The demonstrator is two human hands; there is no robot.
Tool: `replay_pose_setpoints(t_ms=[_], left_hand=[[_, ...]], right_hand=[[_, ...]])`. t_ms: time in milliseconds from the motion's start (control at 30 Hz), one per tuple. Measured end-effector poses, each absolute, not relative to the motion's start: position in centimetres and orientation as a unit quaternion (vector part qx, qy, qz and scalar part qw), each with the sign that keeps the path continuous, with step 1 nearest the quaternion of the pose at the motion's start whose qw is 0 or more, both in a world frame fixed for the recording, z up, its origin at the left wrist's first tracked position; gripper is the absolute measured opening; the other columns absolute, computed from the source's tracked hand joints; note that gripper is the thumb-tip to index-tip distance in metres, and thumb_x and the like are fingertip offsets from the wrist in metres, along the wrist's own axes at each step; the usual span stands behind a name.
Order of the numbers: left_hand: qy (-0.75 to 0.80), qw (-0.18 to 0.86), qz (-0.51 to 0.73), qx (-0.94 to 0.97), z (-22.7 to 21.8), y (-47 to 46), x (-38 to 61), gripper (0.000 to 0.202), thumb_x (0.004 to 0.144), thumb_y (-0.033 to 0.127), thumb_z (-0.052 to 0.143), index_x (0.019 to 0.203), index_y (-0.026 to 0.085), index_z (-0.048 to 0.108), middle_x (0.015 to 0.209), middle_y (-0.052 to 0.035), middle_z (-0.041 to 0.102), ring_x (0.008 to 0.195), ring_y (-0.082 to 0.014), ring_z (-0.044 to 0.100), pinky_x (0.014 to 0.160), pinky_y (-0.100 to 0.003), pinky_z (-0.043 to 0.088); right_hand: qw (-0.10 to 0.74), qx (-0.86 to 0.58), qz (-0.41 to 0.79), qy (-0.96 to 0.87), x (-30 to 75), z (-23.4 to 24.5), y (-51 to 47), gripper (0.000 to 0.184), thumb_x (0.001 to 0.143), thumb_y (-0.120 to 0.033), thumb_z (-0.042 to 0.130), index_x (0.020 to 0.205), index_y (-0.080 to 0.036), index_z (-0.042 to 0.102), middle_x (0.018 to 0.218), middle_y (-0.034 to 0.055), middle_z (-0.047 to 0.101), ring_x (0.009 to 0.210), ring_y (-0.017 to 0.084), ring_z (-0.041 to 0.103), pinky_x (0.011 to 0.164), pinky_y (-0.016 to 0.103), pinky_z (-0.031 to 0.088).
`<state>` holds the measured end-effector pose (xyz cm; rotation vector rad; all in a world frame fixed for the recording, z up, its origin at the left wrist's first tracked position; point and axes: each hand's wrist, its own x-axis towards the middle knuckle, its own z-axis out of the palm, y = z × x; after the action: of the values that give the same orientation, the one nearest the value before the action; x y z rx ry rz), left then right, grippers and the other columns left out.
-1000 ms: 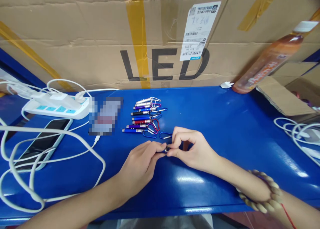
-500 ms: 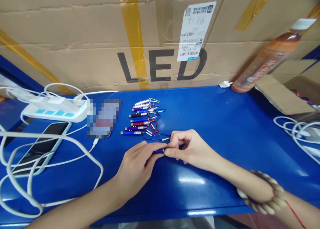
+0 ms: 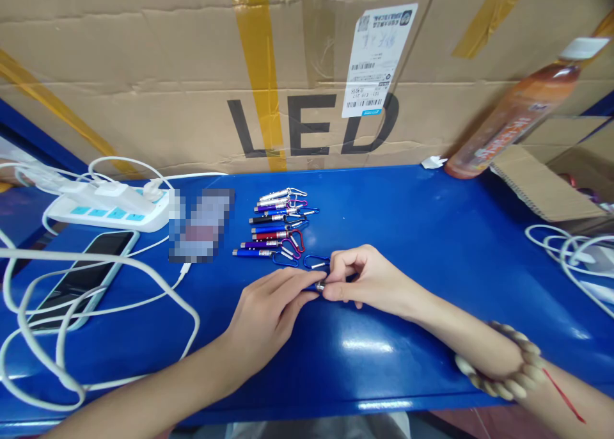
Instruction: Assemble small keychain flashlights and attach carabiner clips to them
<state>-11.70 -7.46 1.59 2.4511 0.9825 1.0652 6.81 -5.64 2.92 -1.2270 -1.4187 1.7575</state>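
Note:
My left hand (image 3: 268, 311) is closed round a small blue penlight (image 3: 311, 287), most of which its fingers hide. My right hand (image 3: 359, 279) pinches the silvery metal end of that penlight between thumb and forefinger, so the two hands meet tip to tip above the table. A blue carabiner (image 3: 316, 262) shows just beyond the right fingers; whether it joins the held penlight cannot be made out. Further off lies a column of several penlights with carabiner clips, among them a blue penlight (image 3: 254, 253), a red penlight (image 3: 268, 235) and a black penlight (image 3: 266, 220).
On the left are a white power strip (image 3: 115, 215), a phone (image 3: 81, 279), a blurred-out phone (image 3: 201, 228) and looping white cable (image 3: 192, 317). A large cardboard box (image 3: 182, 61) stands behind the blue table (image 3: 407, 375). An orange drink bottle (image 3: 513, 119) leans at right.
My fingertips have shifted slightly, and more of the penlight's silvery end shows between them. Both hands keep their hold; the row of penlights stays put.

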Motion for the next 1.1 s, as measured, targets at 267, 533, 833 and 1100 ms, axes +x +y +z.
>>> replay_pose_setpoints(t_ms=[267,533,833,1100], left_hand=[[0.366,0.203,0.326,0.848,1.9,-7.8,-11.7,0.02,0.09,0.017,0.045,0.104,0.018,0.06,0.085,-0.0034,0.068,0.076,-0.0141,0.064,0.072,-0.023,0.051],[0.385,0.291,0.34,0.807,2.2,-7.9,-11.7,0.021,0.088,0.012,0.043,0.097,0.018,0.061,0.075,0.0003,0.065,0.062,-0.0105,0.059,0.063,-0.018,0.048],[0.431,0.397,0.266,0.766,2.7,-7.6,-11.6,0.027,0.092,0.023,0.036,0.07,0.018,0.051,0.058,0.0048,0.049,0.052,-0.0095,0.048,0.054,-0.019,0.038],[0.441,0.397,0.251,0.765,2.6,-7.6,-11.6,0.027,0.092,0.024,0.036,0.071,0.018,0.052,0.06,0.0037,0.052,0.055,-0.0109,0.05,0.057,-0.021,0.039]], right_hand=[[0.287,-0.467,0.643,-0.535,6.9,2.7,-5.4,0.037,0.048,-0.036,0.082,0.055,-0.012,0.055,0.048,-0.0054,0.054,0.04,0.002,0.041,0.034,0.011,0.035],[0.342,-0.474,0.564,-0.583,6.2,2.3,-5.8,0.036,0.052,-0.036,0.081,0.057,-0.013,0.053,0.049,-0.006,0.051,0.04,0.003,0.041,0.036,0.014,0.034],[0.409,-0.299,0.295,-0.81,7.4,2.2,-5.7,0.009,0.081,-0.019,0.063,0.083,-0.019,0.071,0.087,0.0033,0.062,0.073,0.01,0.06,0.062,0.022,0.051],[0.408,-0.313,0.273,-0.813,7.9,2.2,-5.5,0.011,0.079,-0.023,0.065,0.088,-0.021,0.071,0.087,0.0028,0.061,0.07,0.01,0.059,0.061,0.023,0.051]])
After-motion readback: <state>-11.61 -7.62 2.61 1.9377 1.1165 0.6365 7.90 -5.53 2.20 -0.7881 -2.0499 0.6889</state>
